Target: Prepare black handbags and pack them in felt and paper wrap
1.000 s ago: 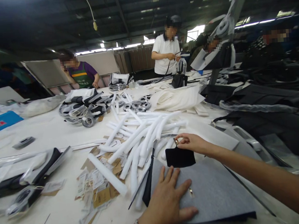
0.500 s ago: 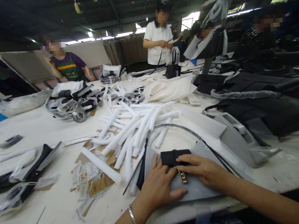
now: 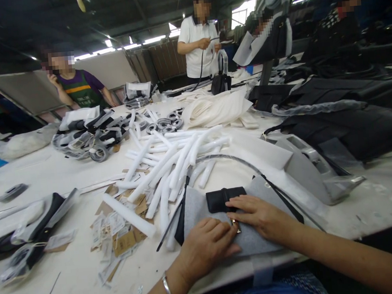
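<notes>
Two bare hands meet at a gold clasp [image 3: 236, 226] in the lower middle of the frame, on a bag covered with a grey sheet [image 3: 258, 245] that lies near the front edge of the surface [image 3: 78, 287]. The left hand [image 3: 208, 237], a silver bracelet [image 3: 169, 292] at its wrist, has its fingers curled over the left side of the clasp; the right hand [image 3: 267, 218] lays its fingers, nearly straight and close together, across the lower part of a black flap [image 3: 217, 201] and the top of the clasp. Whether either set of fingers pinches the metal I cannot tell. The step in hand looks like working the clasp on the folded flap; the next move seems to call for the right fingers to steady the flap while the left ones press or turn the metal. Just beyond the bag a dark strap [image 3: 232, 157] arcs, and to its left lie paper tags [image 3: 125, 238] and a heap of white foam tubes [image 3: 176, 153]. Farther up sit cream cloth pieces [image 3: 216, 110], centre, a wrapped bundle [image 3: 86, 133], left, and black bags [image 3: 354, 132], right. Across the surface stand a co-worker in a white shirt [image 3: 196, 58], upper middle, and another in a green apron [image 3: 85, 94], upper left.
</notes>
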The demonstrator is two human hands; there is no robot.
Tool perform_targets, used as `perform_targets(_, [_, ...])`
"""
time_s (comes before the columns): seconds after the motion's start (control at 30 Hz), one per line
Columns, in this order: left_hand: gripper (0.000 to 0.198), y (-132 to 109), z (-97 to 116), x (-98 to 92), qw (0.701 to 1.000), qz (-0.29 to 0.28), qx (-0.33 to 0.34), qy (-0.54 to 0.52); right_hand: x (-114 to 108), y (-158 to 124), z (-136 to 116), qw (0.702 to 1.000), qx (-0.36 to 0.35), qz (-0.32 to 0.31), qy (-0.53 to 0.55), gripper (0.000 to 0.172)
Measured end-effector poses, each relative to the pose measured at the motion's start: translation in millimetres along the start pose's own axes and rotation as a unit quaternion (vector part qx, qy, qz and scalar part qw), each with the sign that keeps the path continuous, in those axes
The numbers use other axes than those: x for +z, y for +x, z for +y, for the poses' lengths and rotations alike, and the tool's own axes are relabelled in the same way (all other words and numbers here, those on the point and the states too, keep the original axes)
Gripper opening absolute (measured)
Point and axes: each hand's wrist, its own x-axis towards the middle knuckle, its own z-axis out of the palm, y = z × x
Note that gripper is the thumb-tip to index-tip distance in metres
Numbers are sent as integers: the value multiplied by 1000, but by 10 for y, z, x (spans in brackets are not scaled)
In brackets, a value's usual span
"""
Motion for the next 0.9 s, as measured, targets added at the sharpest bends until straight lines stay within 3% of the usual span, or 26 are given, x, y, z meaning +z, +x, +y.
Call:
perform_targets(0.1, [35,22,-25,6,1000,-26,3,-8,-111,102,-40,1000,-17,2,1,39])
perform_targets(0.23, [33,15,-44,31,1000,-19,12,-18,-231,271,-30,995,-63,-80,15,22])
perform_targets(0.37, [35,-18,-35,47,999,-9,11,-36,-216,369,66,988,-87,-124,17,19])
perform_targets(0.47, [36,-20,-29,62,999,-5,7,-34,-146,390,48,991,-51,-124,6,21])
perform_targets(0.6, [34,27,-44,88,999,36,20,-25,-79,378,-177,993,37,-106,-25,16])
perform_targets(0.73, [31,72,-58,129,996,85,36,-5,-217,411,-313,988,112,-106,-9,10])
perform_targets(0.83, [31,67,-35,211,994,99,33,35,-486,471,-113,988,103,-115,23,6])
perform_targets(0.9, [30,51,-2,287,992,108,20,66,-682,509,170,989,130,-73,-10,13])
